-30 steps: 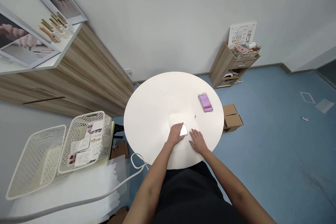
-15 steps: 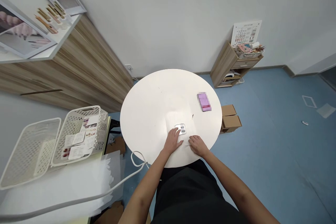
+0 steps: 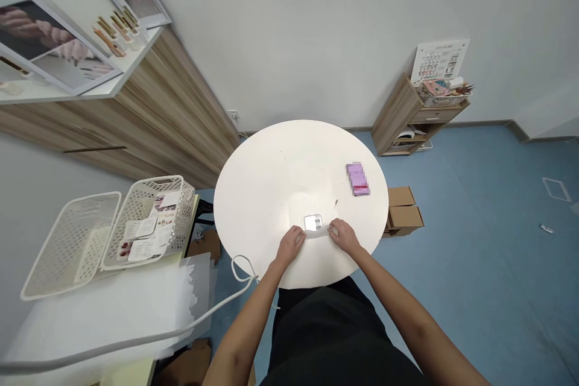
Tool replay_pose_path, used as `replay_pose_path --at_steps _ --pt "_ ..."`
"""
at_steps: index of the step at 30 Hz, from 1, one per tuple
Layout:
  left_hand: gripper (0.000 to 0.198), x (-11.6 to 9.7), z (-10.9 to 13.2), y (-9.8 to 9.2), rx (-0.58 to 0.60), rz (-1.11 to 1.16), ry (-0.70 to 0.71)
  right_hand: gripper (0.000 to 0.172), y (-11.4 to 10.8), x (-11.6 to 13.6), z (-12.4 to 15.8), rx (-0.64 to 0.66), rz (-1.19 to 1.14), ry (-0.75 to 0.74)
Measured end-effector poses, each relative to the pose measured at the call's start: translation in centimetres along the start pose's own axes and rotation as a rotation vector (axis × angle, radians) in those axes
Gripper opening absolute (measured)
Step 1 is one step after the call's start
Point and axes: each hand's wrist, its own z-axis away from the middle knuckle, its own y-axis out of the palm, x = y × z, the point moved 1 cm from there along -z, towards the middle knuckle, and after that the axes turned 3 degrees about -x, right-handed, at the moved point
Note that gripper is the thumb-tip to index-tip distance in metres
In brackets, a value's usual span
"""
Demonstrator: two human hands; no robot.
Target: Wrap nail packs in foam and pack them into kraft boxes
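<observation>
My left hand [image 3: 290,244] and my right hand [image 3: 344,237] are close together near the front of a round white table [image 3: 271,181]. A pale strip of film or paper [image 3: 319,232] runs between them, and each hand seems to pinch one end. Just behind the strip lies a small square packet [image 3: 313,223] with a shiny, glaring face, apart from my fingers. Farther off to the right, a pink box [image 3: 357,179] lies flat on the tabletop, its print blurred.
Two white mesh baskets [image 3: 154,223] with printed leaflets stand at the left, above a white cable [image 3: 239,271]. Cardboard boxes [image 3: 404,211] sit on the blue floor beyond the table's right edge. A wooden cabinet [image 3: 149,114] lines the left wall; a small wooden shelf unit [image 3: 402,120] stands at the back.
My hands have moved from resting flat to pinching the strip between them. The packet, first covered by glare near my left hand, now lies uncovered behind the strip. The view has shifted slightly.
</observation>
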Motion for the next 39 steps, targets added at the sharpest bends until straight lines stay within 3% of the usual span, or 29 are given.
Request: replay_pose_path --at_steps 4,8,13,17,22,26,29,31,35,39 --pt "0.016 0.6 -2.7 -0.5 -0.079 0.002 -0.093 0.014 -0.1 -0.7 -2.8 -0.007 -0.045 0.093" --pt "0.013 1.2 -4.4 -0.2 -0.128 -0.138 -0.112 0.013 0.7 -1.2 -4.6 0.048 0.032 0.150" --pt "0.016 1.3 -4.6 0.8 -0.142 -0.332 -0.124 0.010 1.9 -1.8 -5.4 0.081 0.133 0.133" --pt "0.034 0.3 -4.0 1.3 -0.232 -0.422 -0.085 0.011 2.5 -2.2 -5.5 0.063 0.111 0.132" --pt "0.051 -1.0 -2.8 2.4 -0.008 -0.449 0.208 0.010 2.9 -2.6 -5.5 0.027 0.087 0.121" --pt "0.064 -0.4 -2.2 3.3 0.043 -0.459 0.176 0.014 2.4 -2.0 -5.3 0.025 0.128 0.106" --pt "0.065 0.4 -2.5 3.6 0.052 -0.452 0.158 0.037 1.3 -0.6 -4.6 -0.072 0.200 0.039" --pt "0.063 0.8 -3.1 3.4 0.059 -0.441 0.161 0.046 0.7 0.5 -3.7 -0.083 0.236 -0.094" --pt "0.057 1.4 -4.2 2.6 0.101 -0.370 0.210 0.047 0.6 1.7 -2.0 0.049 0.204 -0.358" --pt "0.053 1.5 -3.8 1.8 0.202 -0.298 0.229 0.041 1.1 1.6 -1.0 0.100 0.189 -0.360"
